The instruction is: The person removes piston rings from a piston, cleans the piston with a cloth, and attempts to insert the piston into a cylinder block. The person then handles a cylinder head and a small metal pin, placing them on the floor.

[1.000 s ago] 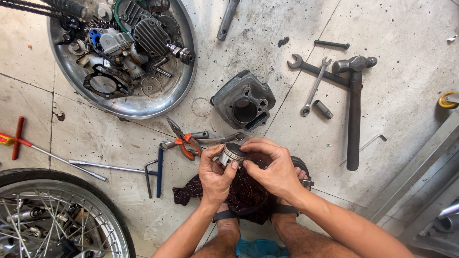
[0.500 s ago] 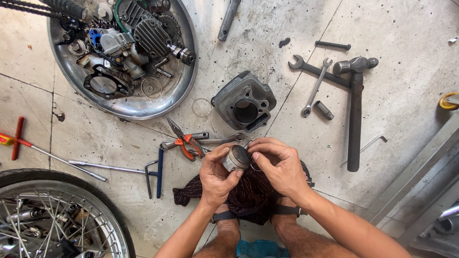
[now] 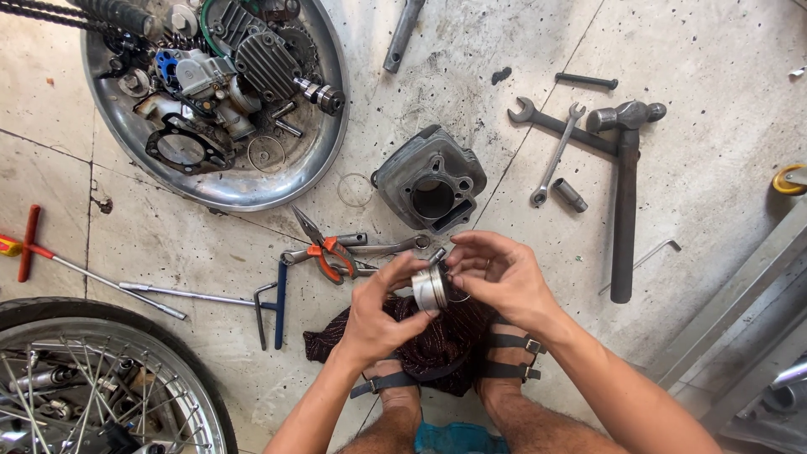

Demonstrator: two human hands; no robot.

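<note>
Tilted further now, piston [image 3: 429,288] between left hand [image 3: 378,313] and right hand [image 3: 502,277] (above rag [image 3: 437,345]).

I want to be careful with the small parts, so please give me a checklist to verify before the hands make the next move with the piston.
1. Piston held by both hands: ok, left hand and right hand both touch it.
2. Grip firm: cannot tell, fingers hide much of it.
3. Thin ring at the right fingers: cannot tell if it is seated in a groove.
4. Dark cloth under the hands to catch a drop: ok.
5. Cylinder block close by on the floor: ok, lying apart from the hands.
6. Pliers within reach: ok, just left of the hands.
</note>
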